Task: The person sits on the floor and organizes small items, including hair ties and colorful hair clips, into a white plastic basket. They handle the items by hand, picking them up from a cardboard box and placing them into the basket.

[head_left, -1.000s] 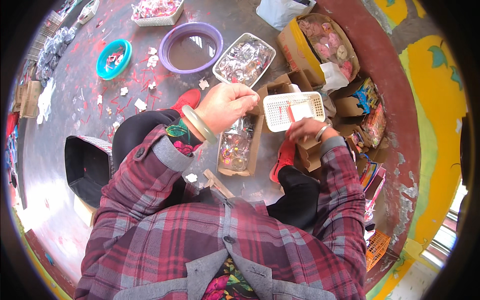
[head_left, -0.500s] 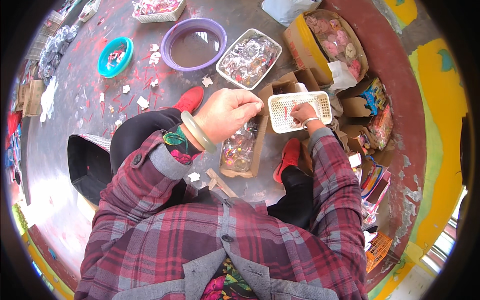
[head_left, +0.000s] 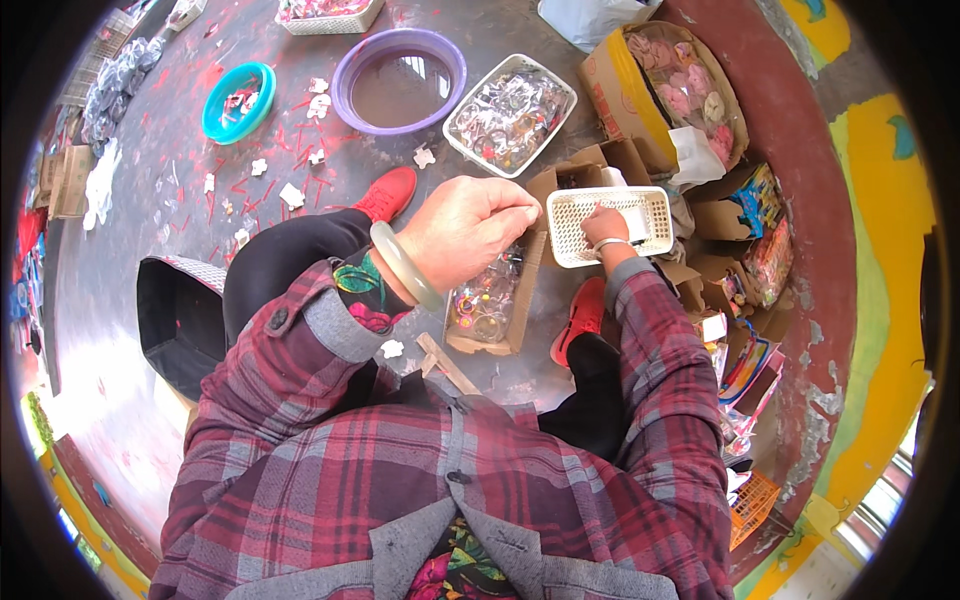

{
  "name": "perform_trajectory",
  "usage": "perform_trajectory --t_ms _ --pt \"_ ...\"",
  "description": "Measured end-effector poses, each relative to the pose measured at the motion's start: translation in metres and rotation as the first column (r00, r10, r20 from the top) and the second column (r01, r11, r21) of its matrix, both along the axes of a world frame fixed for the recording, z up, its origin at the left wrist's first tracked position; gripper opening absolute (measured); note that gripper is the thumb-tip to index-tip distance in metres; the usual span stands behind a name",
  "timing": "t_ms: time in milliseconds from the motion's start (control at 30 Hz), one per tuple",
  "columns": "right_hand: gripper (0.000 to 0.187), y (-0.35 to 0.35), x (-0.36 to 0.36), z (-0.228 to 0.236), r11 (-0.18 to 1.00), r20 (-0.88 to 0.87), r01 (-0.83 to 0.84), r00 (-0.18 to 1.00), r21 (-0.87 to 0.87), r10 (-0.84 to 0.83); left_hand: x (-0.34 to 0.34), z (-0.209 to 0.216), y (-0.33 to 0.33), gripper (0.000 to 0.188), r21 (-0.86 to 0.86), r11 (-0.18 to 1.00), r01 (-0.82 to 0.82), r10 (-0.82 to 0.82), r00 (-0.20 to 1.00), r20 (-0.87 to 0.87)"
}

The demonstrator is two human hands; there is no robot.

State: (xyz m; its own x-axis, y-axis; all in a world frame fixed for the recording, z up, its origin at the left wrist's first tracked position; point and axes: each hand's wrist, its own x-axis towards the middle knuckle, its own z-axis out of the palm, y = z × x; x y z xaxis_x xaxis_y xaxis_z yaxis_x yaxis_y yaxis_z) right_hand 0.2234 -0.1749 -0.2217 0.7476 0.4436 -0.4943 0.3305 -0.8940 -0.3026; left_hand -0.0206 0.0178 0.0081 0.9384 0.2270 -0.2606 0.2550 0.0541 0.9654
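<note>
My left hand (head_left: 460, 232), with a pale bangle at the wrist, is raised in front of me, thumb and fingers pinched together. Whatever lies in that pinch is too small to make out. Down inside a small white perforated basket (head_left: 653, 197) on the right is my right hand (head_left: 603, 228), its fingers drawn together against the basket's floor. What they grip is hidden. Beneath my left hand stands an open cardboard box (head_left: 528, 300) of small clear-wrapped items (head_left: 487, 302) with coloured bits.
Beyond my hands stand a white basket of wrapped items (head_left: 512, 115), a purple basin (head_left: 345, 85) of liquid and a turquoise bowl (head_left: 240, 112). A large carton (head_left: 615, 85) and smaller boxes line the right side. A black bin (head_left: 175, 320) is at left; scraps litter the floor.
My right hand has shifted slightly left within the white basket. My left hand stays pinched and moves a little right. The whole view has shifted slightly.
</note>
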Motion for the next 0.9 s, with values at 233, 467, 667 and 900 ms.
perform_trajectory --t_ms 233,467,667,900 --pt "0.014 -0.004 0.008 0.032 0.848 -0.361 0.439 0.874 0.297 -0.326 -0.001 0.002 -0.002 0.021 0.01 1.0 -0.01 0.01 1.0 0.024" --pt "0.009 -0.004 0.016 0.074 0.918 -0.618 0.35 0.768 0.188 -0.167 0.0 -0.002 -0.001 0.021 0.077 0.997 -0.023 0.015 0.995 0.096" --pt "0.005 -0.028 0.021 0.11 0.913 -0.746 0.347 0.661 0.215 -0.075 0.001 -0.003 -0.002 0.021 0.168 0.986 0.005 -0.025 0.993 0.119" --pt "0.01 -0.051 -0.015 0.16 0.924 -0.791 0.226 0.6 0.308 0.117 0.004 -0.009 -0.006 0.022 0.178 0.984 -0.008 -0.021 0.987 0.162"
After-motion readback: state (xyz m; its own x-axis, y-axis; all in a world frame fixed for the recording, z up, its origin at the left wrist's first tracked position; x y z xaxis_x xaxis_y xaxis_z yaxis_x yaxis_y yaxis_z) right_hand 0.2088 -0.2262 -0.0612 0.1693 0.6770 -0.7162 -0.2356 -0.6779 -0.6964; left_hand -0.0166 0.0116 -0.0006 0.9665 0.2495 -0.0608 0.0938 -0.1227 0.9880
